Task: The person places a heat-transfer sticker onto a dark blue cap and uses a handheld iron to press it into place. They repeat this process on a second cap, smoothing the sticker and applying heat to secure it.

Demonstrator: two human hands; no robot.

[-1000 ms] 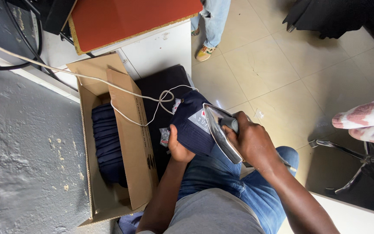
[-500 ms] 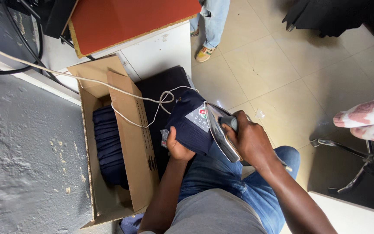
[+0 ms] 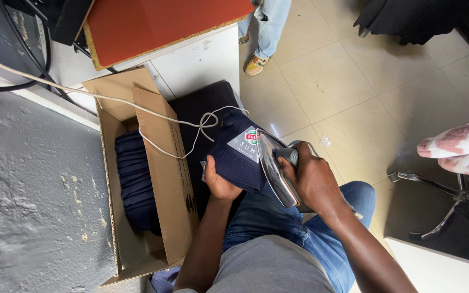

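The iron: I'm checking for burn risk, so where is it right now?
In the head view the iron sits centre-right, gripped by the right hand, soleplate against the navy cap held by the left hand.

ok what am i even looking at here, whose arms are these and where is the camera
The camera sits on a person's head and looks down, so the two arms coming in from the bottom are that person's own. They are seated in blue jeans. The right hand grips the handle of a clothes iron, tilted so its shiny soleplate shows. The left hand holds a dark navy cap with a light label patch, right beside the iron. The iron's white cord runs off to the upper left across an open cardboard box, which holds a stack of more dark navy fabric pieces. Above is an orange-red board on a white table. The jeans and shoe at the top belong to someone else standing nearby.
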